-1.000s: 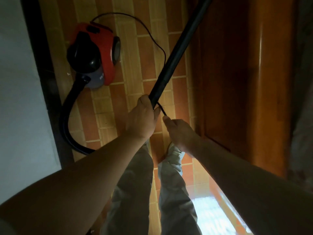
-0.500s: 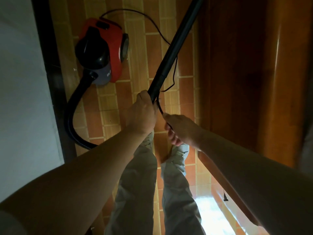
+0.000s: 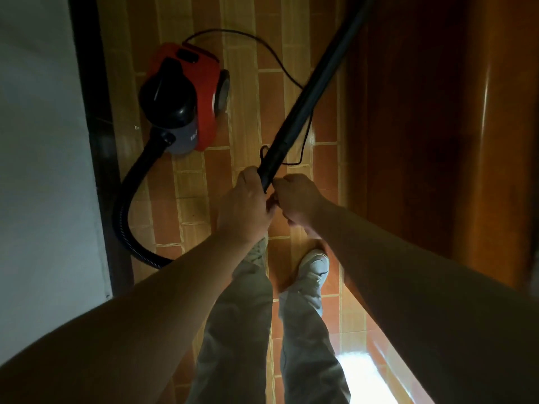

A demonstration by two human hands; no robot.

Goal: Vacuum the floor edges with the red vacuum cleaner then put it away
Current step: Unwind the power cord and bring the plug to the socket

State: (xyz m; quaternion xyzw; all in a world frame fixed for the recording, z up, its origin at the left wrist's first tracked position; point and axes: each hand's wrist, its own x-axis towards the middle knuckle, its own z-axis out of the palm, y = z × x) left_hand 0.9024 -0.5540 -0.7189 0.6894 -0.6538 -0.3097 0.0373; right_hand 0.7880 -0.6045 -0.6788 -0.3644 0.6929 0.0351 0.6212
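Red vacuum cleaner (image 3: 186, 97): stands on the tiled floor (image 3: 242, 91), ahead and to the left of both hands. The person holds it only through the wand (image 3: 316, 83).
Left hand (image 3: 248, 205): clenched around the wand's near end, knuckles up. This grip carries the tube's weight and sets its direction.
Right hand (image 3: 297, 199): fingers curled, pressed close beside the left hand at the wand's end. It appears to pinch the power cord (image 3: 221, 30) there, though the contact itself is partly hidden.
Wand, reach: runs away from the hands, up and to the right, towards the wooden panel (image 3: 408, 141). The nozzle is out of view.
Power cord, routing: loops loosely just beyond the hands, crosses under the wand, then arcs back to the cleaner's rear. Judgement: it is gathered at the hand to keep slack off the tube and away from the feet.
Hose (image 3: 124, 211): curves from the cleaner's front, left of the hands, then passes under the left forearm.
Wall (image 3: 38, 170): furthest left of the hands, beyond the hose.
Task stage: judged to be edge work or cord handling. The cleaner is not yet put away.
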